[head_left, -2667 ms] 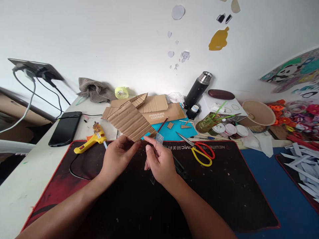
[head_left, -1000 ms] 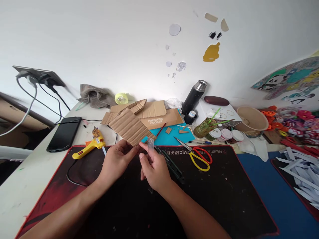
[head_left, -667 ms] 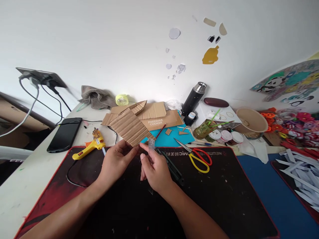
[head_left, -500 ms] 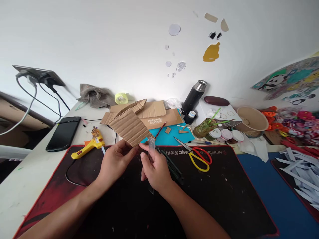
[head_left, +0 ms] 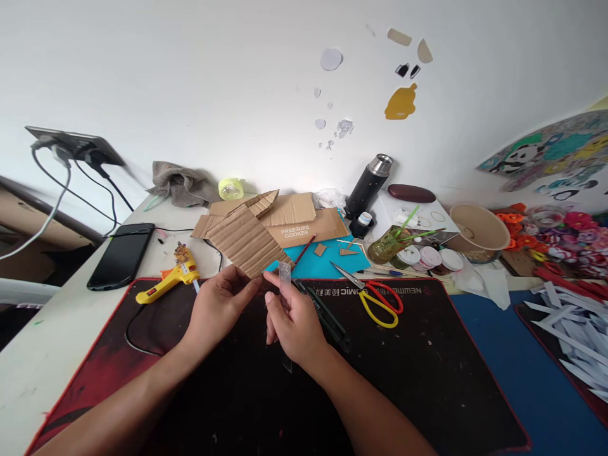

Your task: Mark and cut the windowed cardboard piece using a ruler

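Note:
My left hand (head_left: 221, 304) pinches the lower corner of a squarish piece of corrugated cardboard (head_left: 244, 240), held tilted above the mat. A clear plastic ruler (head_left: 285, 276) is gripped in my right hand (head_left: 297, 323), its ends showing above and below the fingers. My right index finger points toward the cardboard's lower corner; whether it touches cannot be made out. Just right of that hand lies a dark green utility knife (head_left: 330, 320), partly hidden. Scissors (head_left: 377, 301) with red and yellow handles rest beyond it on the black mat (head_left: 403, 373).
A yellow glue gun (head_left: 173, 278) with its cord stands at left, near a black phone (head_left: 121, 256). Behind are cardboard sheets (head_left: 327, 223), a blue sheet (head_left: 344, 259) and a red pencil (head_left: 305, 247). A black thermos (head_left: 370, 185), a jar of green liquid (head_left: 380, 246) and paint pots stand farther back.
The cardboard has tilted and shifted very slightly in my left hand. My right hand with the ruler has moved a touch left. Both grips are the same.

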